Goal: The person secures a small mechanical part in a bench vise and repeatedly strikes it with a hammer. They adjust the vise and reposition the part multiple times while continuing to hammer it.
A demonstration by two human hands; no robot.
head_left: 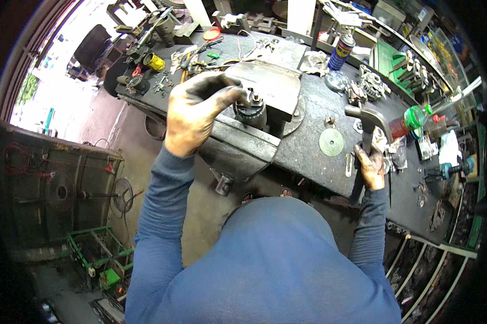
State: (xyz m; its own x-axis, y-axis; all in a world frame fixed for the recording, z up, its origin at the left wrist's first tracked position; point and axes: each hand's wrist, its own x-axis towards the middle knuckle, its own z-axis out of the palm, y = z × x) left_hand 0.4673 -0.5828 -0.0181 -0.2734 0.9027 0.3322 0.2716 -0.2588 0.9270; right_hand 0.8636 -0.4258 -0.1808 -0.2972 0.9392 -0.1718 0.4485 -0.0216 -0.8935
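Observation:
My left hand (192,110) reaches over the bench vise (238,137), thumb and fingertips pinched together at the top of a dark cylindrical part (251,116). That part stands upright in the vise and has small metal studs on top. What the fingertips pinch is too small and dark to make out. On the right, my right hand (372,170) is closed around the dark handle of what looks like a hammer (366,114). Its head points away from me, above the bench top. A round green disc (331,141) lies to the left of this hand.
The dark workbench (308,162) carries a blue spray can (340,52), metal housings (370,83), a green-capped bottle (408,121) and a yellow can (154,62). Loose screws and tools lie at the far left. A green metal frame (100,251) stands on the floor.

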